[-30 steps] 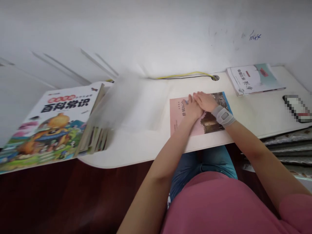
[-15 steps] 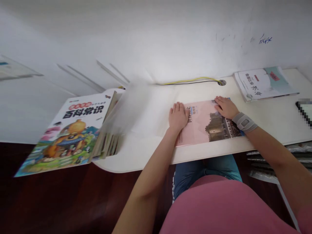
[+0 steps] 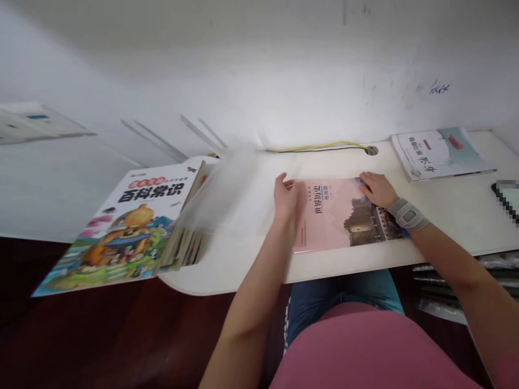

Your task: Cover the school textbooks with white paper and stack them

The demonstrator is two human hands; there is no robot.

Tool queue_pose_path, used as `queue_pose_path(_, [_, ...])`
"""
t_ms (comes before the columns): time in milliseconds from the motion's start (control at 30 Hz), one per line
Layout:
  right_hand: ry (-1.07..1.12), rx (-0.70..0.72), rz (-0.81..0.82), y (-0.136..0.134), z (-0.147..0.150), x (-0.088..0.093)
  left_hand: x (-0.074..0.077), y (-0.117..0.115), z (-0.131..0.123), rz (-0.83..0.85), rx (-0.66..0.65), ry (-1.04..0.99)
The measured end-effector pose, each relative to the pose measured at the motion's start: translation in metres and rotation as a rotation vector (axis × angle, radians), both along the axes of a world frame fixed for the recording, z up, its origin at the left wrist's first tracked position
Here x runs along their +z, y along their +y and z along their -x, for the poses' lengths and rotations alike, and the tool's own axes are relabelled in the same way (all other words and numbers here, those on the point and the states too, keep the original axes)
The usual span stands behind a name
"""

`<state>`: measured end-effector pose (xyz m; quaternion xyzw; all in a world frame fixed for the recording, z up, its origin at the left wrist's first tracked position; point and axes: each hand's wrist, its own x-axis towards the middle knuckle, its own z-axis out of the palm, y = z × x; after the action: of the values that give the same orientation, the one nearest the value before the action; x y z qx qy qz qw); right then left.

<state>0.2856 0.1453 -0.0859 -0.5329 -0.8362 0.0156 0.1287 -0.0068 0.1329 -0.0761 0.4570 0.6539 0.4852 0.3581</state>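
Note:
A pink book (image 3: 330, 227) with a photo of a stone building on its cover lies on the white desk. Flat over the book's upper right part rests my right hand (image 3: 377, 189), fingers extended, a grey band around the wrist. My left hand (image 3: 286, 195) stands on its edge along the book's left side, palm towards the book, fingers slightly curled and apart. Its thumb is hard to make out. Left of it, a blurred translucent plastic sheet (image 3: 227, 189) rises from the desk towards the stack of books; whether it is attached to anything does not show.
A stack of books topped by a colourful illustrated book (image 3: 133, 232) overhangs the desk's left end. Another white and teal book (image 3: 441, 154) lies at the back right. A yellow cable (image 3: 312, 147) runs along the wall into a desk hole (image 3: 372, 151). A phone-like object (image 3: 506, 197) is at the right edge.
My left hand has lifted from flat on the book's left edge and turned onto its side. My right hand stays on the book. The whole view has shifted slightly.

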Motion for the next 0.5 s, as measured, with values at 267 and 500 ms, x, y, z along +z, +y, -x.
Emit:
queue_pose_path(267, [0.014,-0.009,0.019,0.006,-0.003,0.002,0.015,0.023,0.011,0.05,-0.325,-0.508])
queue_pose_path(500, [0.096,0.017,-0.02,0.015,-0.025,0.002,0.019,0.017,0.014,0.081,-0.29,-0.547])
